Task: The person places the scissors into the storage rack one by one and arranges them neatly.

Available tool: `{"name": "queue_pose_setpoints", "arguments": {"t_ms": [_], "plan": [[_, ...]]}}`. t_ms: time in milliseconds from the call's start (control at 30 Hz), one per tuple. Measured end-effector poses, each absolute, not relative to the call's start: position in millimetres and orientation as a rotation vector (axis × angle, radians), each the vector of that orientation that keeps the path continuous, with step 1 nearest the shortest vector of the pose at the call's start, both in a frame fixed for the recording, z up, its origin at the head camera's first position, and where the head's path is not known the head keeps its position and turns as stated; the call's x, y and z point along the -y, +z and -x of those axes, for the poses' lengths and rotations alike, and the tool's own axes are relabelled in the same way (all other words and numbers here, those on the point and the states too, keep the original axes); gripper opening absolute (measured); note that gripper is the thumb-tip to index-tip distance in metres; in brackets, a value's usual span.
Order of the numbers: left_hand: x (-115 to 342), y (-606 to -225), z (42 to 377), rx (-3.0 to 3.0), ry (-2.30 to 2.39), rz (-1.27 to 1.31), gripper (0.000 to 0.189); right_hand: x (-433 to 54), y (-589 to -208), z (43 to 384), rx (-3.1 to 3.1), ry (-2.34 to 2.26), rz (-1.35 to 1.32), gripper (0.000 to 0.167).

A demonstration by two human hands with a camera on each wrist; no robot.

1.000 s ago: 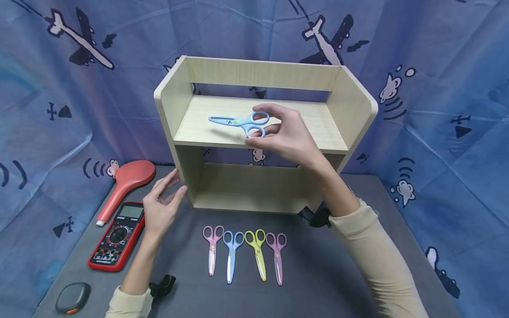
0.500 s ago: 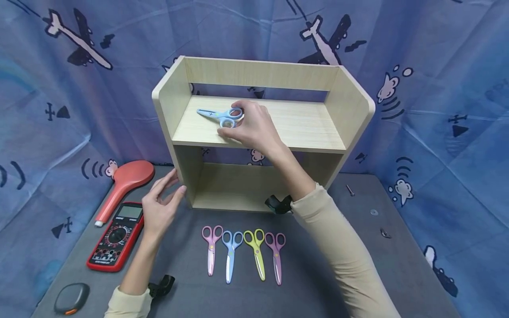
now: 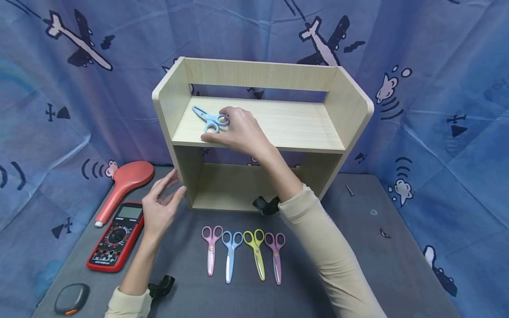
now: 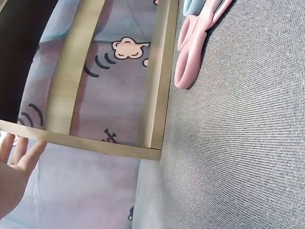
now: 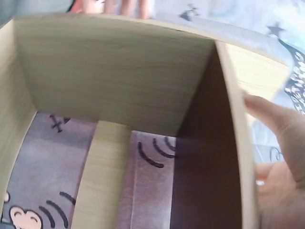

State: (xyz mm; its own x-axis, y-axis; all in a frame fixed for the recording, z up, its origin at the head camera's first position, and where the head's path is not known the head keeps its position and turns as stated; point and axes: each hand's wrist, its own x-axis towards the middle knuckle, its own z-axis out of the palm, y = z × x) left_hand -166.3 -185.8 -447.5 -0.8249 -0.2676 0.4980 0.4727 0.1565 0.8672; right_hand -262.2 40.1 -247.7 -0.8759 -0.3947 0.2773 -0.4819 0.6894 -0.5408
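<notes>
My right hand [image 3: 240, 131] holds a pair of light blue scissors [image 3: 207, 116] by the handle loops, low over the left part of the upper board of a small wooden shelf [image 3: 274, 123]. The blades point to the back left. In the right wrist view the shelf board hides the scissors, and only part of that hand [image 5: 281, 157] shows. My left hand [image 3: 161, 205] is at the shelf's left side panel, its fingers extended with the fingertips at the panel's outer edge, as the left wrist view of the hand [image 4: 16, 171] also shows.
In front of the shelf several scissors lie in a row: pink [image 3: 212, 249], blue [image 3: 231, 256], yellow [image 3: 256, 254] and pink-purple [image 3: 276, 258]. To the left are a red paddle-shaped tool [image 3: 129, 181], a multimeter [image 3: 117, 236] and a grey device [image 3: 71, 298]. A screw [image 3: 350, 190] lies right.
My right hand has moved left and lower with the blue scissors, from in front of the upper board's middle to its left part; the blades now angle more backward. My left hand stays put.
</notes>
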Motion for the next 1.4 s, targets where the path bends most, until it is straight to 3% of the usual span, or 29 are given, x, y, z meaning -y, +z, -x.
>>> {"name": "queue_pose_setpoints", "arguments": {"t_ms": [200, 367, 567, 1267, 1400], "plan": [[185.6, -447.4, 166.0, 1.888, -1.720, 0.192, 0.055, -46.9, -245.6, 260.9, 2.732, 1.146, -0.834, 0.043], [185.4, -447.1, 165.8, 1.890, -1.715, 0.188, 0.056, -40.2, -250.1, 258.8, 2.695, 1.063, -0.805, 0.048], [185.2, -447.1, 166.5, 1.869, -1.734, 0.192, 0.055, -24.9, -254.9, 256.1, 2.627, 0.941, -0.804, 0.036], [185.9, -446.6, 164.8, 1.858, -1.747, 0.190, 0.056, -6.7, -262.6, 246.8, 2.503, 0.911, -0.849, 0.034], [185.8, -447.0, 164.9, 1.872, -1.753, 0.190, 0.056, -9.8, -262.5, 243.7, 2.505, 0.921, -0.870, 0.025]]}}
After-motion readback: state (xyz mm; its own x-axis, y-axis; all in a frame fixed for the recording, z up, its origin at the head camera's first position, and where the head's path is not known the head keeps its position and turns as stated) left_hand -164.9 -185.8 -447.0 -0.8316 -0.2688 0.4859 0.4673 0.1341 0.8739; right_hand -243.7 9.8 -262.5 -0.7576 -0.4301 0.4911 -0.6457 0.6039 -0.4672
